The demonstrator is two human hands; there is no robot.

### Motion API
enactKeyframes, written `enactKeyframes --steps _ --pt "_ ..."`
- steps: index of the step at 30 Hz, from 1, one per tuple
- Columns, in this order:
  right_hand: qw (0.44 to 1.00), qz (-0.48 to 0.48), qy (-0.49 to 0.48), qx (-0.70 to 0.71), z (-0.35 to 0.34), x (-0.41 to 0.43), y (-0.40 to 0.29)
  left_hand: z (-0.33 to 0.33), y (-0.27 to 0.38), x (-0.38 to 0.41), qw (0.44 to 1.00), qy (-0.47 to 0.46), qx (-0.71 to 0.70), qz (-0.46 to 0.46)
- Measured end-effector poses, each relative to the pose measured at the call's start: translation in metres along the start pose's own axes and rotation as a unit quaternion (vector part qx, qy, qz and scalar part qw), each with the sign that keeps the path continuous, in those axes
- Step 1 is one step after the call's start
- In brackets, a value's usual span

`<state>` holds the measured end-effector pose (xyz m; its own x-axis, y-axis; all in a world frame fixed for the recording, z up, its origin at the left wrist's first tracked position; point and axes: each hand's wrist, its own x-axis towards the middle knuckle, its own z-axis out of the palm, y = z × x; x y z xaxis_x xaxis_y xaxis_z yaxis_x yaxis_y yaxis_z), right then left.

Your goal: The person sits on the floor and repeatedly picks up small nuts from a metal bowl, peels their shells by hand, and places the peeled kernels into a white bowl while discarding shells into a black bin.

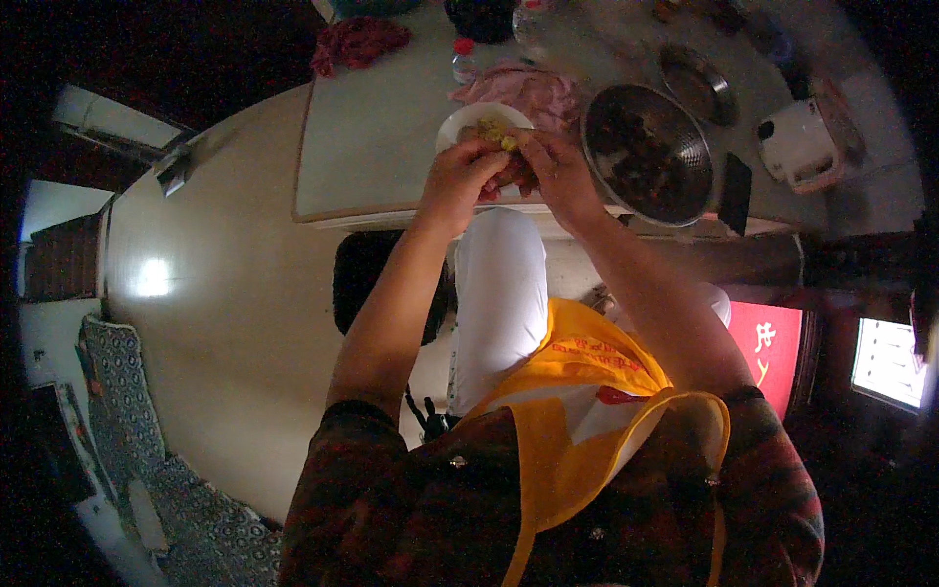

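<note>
My left hand [458, 176] and my right hand [561, 172] meet over the near rim of a white plate [449, 125]. Between them, their fingers close on a reddish-brown piece of food [513, 176], whose exact kind I cannot tell. Yellow food pieces [495, 130] show on the plate just beyond my fingertips; one yellow bit lies against the fingers of my right hand. To the right, a large metal bowl [700, 154] with perforated-looking walls holds dark pieces. A crumpled pink cloth [524, 88] lies behind the plate.
A small red-capped bottle [463, 62] and a dark red cloth [359, 44] stand and lie farther back on the counter [367, 147]. At right are a metal dish [697, 84], a white appliance [799, 143] and a dark flat object [736, 194]. A black stool [374, 286] is below.
</note>
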<state>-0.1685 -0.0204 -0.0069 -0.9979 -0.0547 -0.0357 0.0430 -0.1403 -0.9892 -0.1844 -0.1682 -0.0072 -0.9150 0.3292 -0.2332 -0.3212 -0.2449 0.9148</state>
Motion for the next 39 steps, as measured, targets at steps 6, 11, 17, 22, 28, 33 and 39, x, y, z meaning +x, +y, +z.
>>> enactKeyframes --steps 6,11,17,22,28,33,39 --pt "0.996 -0.003 0.007 -0.093 0.001 -0.002 -0.002 0.003 0.002 -0.004 1.0 0.007 -0.019 -0.013" --pt "0.98 -0.048 0.066 -0.181 0.01 0.0 0.005 0.005 0.003 -0.002 0.997 0.019 -0.075 -0.03" --pt "0.975 -0.095 0.087 -0.18 0.019 -0.007 -0.002 0.006 0.0 0.002 0.988 0.009 -0.151 -0.031" --pt "0.961 -0.166 0.094 -0.198 0.022 -0.008 -0.009 0.004 -0.004 0.009 0.987 0.001 -0.158 -0.022" --pt "0.946 -0.218 0.086 -0.225 0.018 0.003 0.007 0.012 -0.009 0.008 0.985 0.065 -0.163 -0.001" --pt "0.957 -0.127 0.064 -0.253 0.009 0.013 0.014 0.006 -0.01 0.007 0.991 0.056 -0.123 -0.023" --pt "0.995 0.063 0.027 0.076 -0.004 0.01 0.019 0.002 -0.014 0.008 0.993 0.045 -0.089 -0.056"
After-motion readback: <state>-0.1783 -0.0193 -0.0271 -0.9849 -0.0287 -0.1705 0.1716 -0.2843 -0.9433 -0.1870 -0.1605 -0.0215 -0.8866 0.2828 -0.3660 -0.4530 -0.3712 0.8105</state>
